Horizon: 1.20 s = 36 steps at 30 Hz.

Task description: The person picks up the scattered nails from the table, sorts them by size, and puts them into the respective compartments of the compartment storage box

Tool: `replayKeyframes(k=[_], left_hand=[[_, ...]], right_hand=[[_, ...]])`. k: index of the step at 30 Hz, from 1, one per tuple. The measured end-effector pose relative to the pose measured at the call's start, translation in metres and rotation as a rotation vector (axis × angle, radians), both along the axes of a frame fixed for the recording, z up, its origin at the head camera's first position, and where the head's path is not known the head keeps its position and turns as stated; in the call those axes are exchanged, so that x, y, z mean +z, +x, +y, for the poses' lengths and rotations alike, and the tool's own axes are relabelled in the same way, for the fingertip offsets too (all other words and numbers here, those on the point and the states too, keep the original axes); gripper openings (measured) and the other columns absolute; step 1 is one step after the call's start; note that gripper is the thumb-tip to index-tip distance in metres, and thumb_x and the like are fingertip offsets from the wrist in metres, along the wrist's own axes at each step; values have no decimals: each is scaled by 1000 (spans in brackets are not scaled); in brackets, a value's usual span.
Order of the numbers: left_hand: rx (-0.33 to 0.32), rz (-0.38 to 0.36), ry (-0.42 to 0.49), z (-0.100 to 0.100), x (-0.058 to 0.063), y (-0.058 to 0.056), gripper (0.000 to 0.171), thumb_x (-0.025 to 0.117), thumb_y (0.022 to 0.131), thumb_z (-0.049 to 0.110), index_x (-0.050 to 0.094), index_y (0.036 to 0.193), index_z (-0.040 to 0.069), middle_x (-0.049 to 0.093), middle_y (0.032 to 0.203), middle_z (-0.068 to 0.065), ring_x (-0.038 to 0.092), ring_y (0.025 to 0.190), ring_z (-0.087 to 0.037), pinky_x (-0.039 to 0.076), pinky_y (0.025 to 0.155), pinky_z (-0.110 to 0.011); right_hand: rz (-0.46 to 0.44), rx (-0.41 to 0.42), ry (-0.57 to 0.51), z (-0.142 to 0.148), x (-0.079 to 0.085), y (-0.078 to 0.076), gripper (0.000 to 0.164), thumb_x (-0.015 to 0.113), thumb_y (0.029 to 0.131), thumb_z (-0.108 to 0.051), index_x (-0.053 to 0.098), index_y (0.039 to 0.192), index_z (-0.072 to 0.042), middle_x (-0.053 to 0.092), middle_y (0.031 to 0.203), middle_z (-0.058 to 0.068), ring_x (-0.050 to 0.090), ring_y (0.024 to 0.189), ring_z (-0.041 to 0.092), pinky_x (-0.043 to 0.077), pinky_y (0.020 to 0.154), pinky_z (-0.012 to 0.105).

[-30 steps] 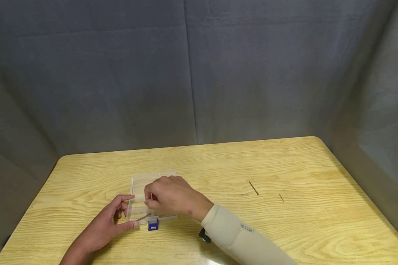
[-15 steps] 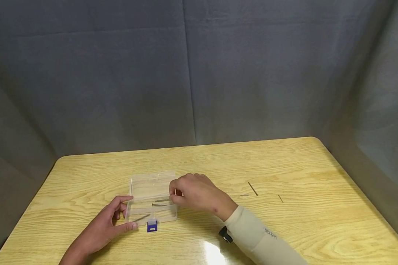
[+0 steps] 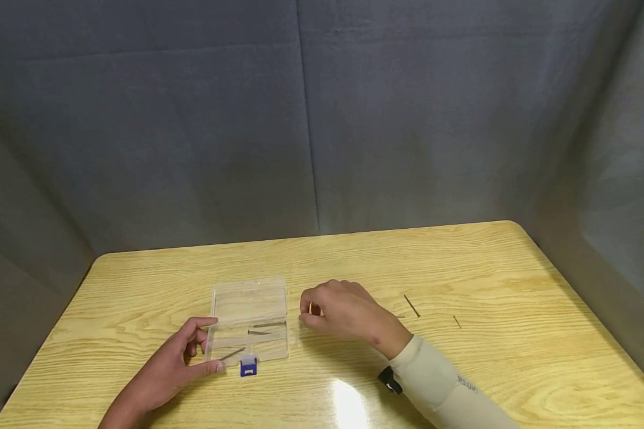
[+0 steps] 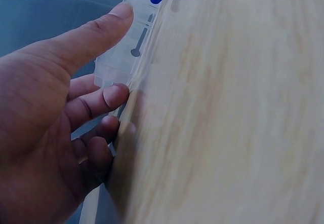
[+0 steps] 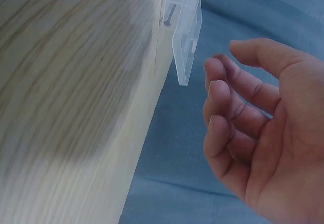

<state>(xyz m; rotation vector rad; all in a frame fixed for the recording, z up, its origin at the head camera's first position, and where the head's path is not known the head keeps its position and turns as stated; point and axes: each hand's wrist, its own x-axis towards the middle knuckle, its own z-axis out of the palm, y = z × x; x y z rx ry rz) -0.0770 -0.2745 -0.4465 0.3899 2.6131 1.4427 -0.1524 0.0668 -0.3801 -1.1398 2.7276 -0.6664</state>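
Note:
A clear plastic box [image 3: 272, 348] lies with its lid [image 3: 249, 299] folded back and a blue latch [image 3: 248, 366] at its front. My left hand [image 3: 174, 360] grips the box's left end, thumb at the front corner and index finger at the back. Inside, one nail [image 3: 233, 353] lies in the front left part. Two more, a long nail [image 3: 271, 325] and a shorter nail [image 3: 259, 332], lie farther back. My right hand [image 3: 349, 313] is just right of the box, apart from it. In the right wrist view its fingers [image 5: 218, 98] curl loosely around nothing.
Right of my right hand, a dark long nail [image 3: 411, 305], a thin nail [image 3: 457, 322] and a small, partly hidden nail [image 3: 401, 316] lie on the wooden table [image 3: 515, 369]. A grey curtain [image 3: 322, 119] hangs behind the table and along its sides.
My right hand has moved right, from over the box to beside it. The two nails in the back part have come into sight. My left hand stays on the box.

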Motion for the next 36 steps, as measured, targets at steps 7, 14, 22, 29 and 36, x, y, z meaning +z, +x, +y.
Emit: replayKeyframes(k=[7, 14, 22, 29, 36], left_hand=[[7, -12, -3, 1, 1, 0, 66, 84, 88, 23, 50, 142, 5, 48, 96, -6, 39, 75, -19, 35, 63, -32], [-1, 17, 3, 1, 2, 1, 65, 84, 88, 21, 51, 141, 4, 49, 96, -5, 40, 75, -20, 35, 63, -32], [5, 4, -3, -1, 1, 0, 66, 84, 88, 22, 50, 142, 5, 48, 96, -5, 40, 76, -19, 35, 63, -32], [2, 9, -1, -1, 1, 0, 66, 85, 88, 21, 50, 142, 4, 48, 96, -5, 39, 76, -19, 35, 64, -32], [4, 14, 1, 0, 0, 0, 66, 85, 87, 21, 51, 141, 3, 48, 96, -5, 40, 77, -19, 35, 64, -32]], right_hand=[[30, -19, 4, 30, 1, 3, 7, 71, 98, -24, 72, 91, -25, 64, 83, -17, 54, 66, 2, 47, 61, 29], [22, -74, -2, 65, 2, -1, 6, 71, 98, -22, 72, 93, -24, 65, 82, -15, 52, 60, 2, 45, 56, 29], [21, -142, 13, 89, 1, -4, 6, 70, 98, -23, 72, 93, -25, 64, 82, -16, 49, 58, 2, 43, 53, 28], [30, -200, 39, 105, -1, -4, 8, 70, 96, -18, 74, 93, -24, 64, 82, -16, 52, 63, 3, 44, 56, 30], [-6, -250, 74, 125, -1, -3, 7, 69, 96, -17, 75, 94, -22, 64, 83, -15, 51, 64, 5, 44, 59, 33]])
